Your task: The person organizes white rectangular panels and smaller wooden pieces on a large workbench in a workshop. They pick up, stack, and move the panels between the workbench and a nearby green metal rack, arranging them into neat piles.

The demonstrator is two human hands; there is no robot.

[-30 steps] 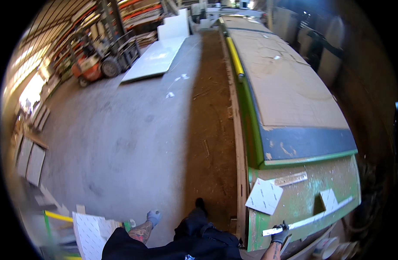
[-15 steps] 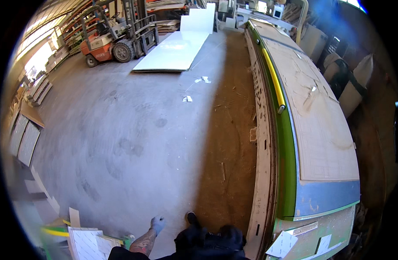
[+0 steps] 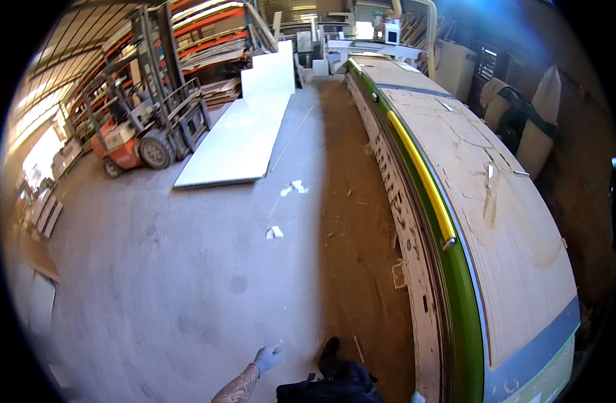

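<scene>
My left hand (image 3: 269, 358), in a grey glove, hangs over the concrete floor at the bottom centre. Its fingers are loosely bent and a little apart, with nothing seen in them. The tattooed forearm (image 3: 237, 387) comes in from the lower edge. Of my right hand (image 3: 417, 398), only a small pale gloved part shows at the lower edge, beside the long machine bed; its fingers are hidden. That bed (image 3: 463, 316) has a green side and a yellow bar (image 3: 422, 176). A large brown, dusty board (image 3: 496, 221) lies on top, with cut lines and scraps at the far part.
Brown dust (image 3: 361, 282) covers the floor strip along the machine. White scraps (image 3: 274, 232) lie ahead, near a long stack of white panels (image 3: 237, 144). An orange forklift (image 3: 130, 144) stands left of the stack. Racks (image 3: 210, 40) of boards line the back.
The view has tilted up, so the machine's near end and the offcuts at lower left have mostly left the picture. My left hand has swung to the right. Part of my right hand now shows.
</scene>
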